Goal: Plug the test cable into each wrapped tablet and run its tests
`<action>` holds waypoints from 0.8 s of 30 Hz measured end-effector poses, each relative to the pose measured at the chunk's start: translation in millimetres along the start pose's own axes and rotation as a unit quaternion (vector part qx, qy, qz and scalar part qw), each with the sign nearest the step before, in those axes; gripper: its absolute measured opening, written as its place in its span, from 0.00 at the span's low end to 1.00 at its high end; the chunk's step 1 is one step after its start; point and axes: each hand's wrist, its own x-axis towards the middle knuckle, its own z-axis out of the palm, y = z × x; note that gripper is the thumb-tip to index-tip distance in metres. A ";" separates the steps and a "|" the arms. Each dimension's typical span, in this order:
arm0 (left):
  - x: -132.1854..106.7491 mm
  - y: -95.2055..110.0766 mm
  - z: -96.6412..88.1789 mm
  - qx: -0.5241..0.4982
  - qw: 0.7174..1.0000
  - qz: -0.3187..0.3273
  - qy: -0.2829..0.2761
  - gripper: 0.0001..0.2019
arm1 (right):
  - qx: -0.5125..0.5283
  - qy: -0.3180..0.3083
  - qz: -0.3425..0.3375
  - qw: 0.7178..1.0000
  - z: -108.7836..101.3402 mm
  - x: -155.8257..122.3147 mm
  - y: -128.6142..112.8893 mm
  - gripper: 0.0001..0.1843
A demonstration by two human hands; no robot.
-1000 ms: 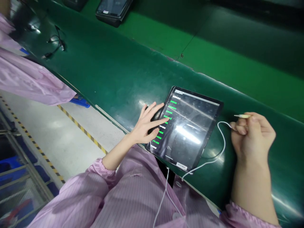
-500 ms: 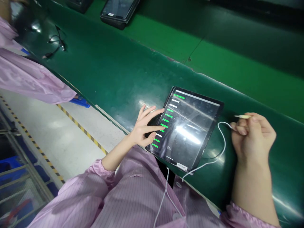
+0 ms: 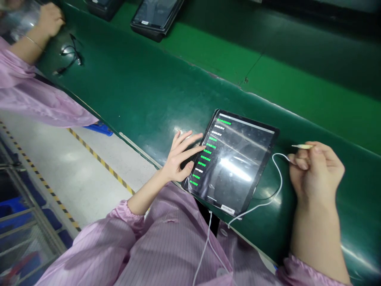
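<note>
A black tablet (image 3: 235, 167) lies tilted on the green bench, its screen showing a list of green and white text lines. My left hand (image 3: 178, 159) is open over the tablet's left edge, fingers spread, the index fingertip at the list. Whether that fingertip touches the glass I cannot tell. Right of the tablet, my right hand (image 3: 318, 171) is closed on a slim, pale yellowish earphone plug (image 3: 304, 146) with its thin metal tip pointing left. A white cable (image 3: 281, 178) loops from this hand past the tablet's lower right corner.
Another tablet (image 3: 154, 16) rests on a dark stack across the bench, with a further dark device (image 3: 105, 8) beside it. A short black cable (image 3: 71, 55) lies at the upper left. Near it are a co-worker's hand (image 3: 50, 20) and pink sleeve (image 3: 18, 59).
My left hand has drawn back slightly left, its index fingertip now nearer the list's left side. The co-worker's hand has come into view at upper left. My right hand stays nearly still.
</note>
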 end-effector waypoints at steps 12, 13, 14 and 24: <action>-1.6 -5.6 1.6 0.008 0.997 0.002 -0.071 0.19 | 0.001 0.011 0.007 1.000 -2.6 1.0 2.3 0.20; -1.3 -5.4 1.2 0.000 0.997 0.004 -0.073 0.19 | 0.004 0.011 0.007 1.000 -3.4 1.3 3.2 0.20; -1.3 -4.0 0.7 -0.008 0.997 0.003 -0.077 0.18 | 0.004 0.013 0.008 1.000 -4.0 1.5 3.9 0.20; -54.9 50.9 0.4 0.026 0.952 -0.164 -0.258 0.76 | 0.028 0.052 0.079 0.995 -4.0 2.3 0.5 0.22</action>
